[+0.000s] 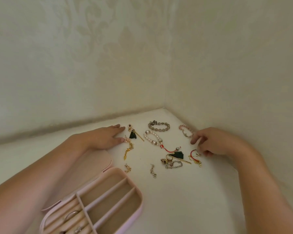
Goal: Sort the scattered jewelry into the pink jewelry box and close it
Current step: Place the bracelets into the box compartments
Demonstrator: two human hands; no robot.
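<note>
The pink jewelry box [137, 196] lies open at the lower left, its long beige compartments bare and rings [72, 215] in the ring rolls. Its lid [98, 161] lies flat behind, under my left forearm. Scattered on the white surface are a grey bead bracelet [159, 127], a pearl bracelet [152, 138], a pink bead bracelet [186, 130], a green tassel earring [133, 134], a gold chain earring [128, 150] and a crystal chain [173, 164]. My left hand [107, 135] rests flat with fingers apart beside the tassel earring. My right hand [210, 142] hovers with curled fingers over a red cord bracelet [194, 155].
The surface sits in a corner between two patterned cream walls [166, 105]. A second green tassel earring [177, 155], a red cord with beads [169, 149] and small silver and gold earrings [153, 171] lie between the box and my right hand.
</note>
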